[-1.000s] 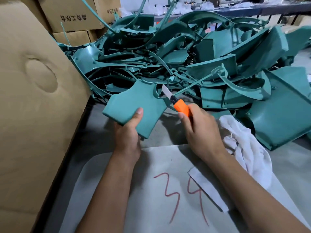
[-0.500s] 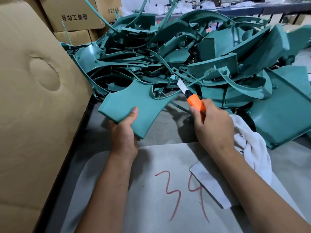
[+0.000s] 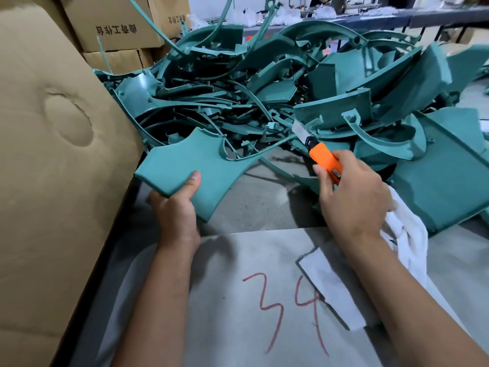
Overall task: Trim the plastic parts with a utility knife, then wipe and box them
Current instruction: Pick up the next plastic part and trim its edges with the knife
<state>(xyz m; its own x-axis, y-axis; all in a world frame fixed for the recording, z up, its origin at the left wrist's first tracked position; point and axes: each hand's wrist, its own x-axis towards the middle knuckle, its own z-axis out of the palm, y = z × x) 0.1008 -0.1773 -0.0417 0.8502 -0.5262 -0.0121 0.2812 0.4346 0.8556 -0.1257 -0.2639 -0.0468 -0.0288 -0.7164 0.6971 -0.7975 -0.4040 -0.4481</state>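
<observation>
Nearby, red "34" (image 3: 288,311), perhaps, on sheet (image 3: 225,327).

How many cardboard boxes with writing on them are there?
2: one printed brown cardboard box at the back left, a second printed box just right of it. Others may be hidden.

You have one view only, from your head: it looks forward and down over the table (image 3: 264,207), close above your forearms. The pile (image 3: 291,88) lies beyond the table's near edge, with boxes (image 3: 116,25) behind it at upper left.
</observation>
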